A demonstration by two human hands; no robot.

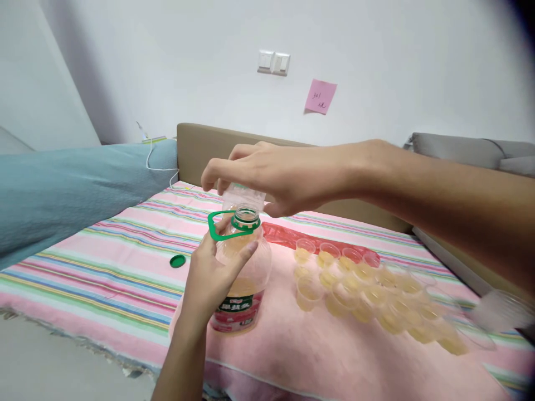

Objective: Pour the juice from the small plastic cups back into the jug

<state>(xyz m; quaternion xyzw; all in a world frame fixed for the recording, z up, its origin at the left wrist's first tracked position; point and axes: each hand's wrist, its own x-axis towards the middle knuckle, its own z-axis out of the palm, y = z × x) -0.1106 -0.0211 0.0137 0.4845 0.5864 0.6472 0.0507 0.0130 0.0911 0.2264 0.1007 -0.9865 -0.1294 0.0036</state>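
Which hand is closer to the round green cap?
Left. The left hand, on the bottle, is just right of the green cap; the right hand is farther off, up near the bottle's mouth.

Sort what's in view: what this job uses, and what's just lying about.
In use, by the look of it:
large bottle, gripped by the left hand
clear cup in the right hand
cups of yellow liquid
green cap, off the bottle

Apparently just about:
white cable
pink note on the wall
grey cushion
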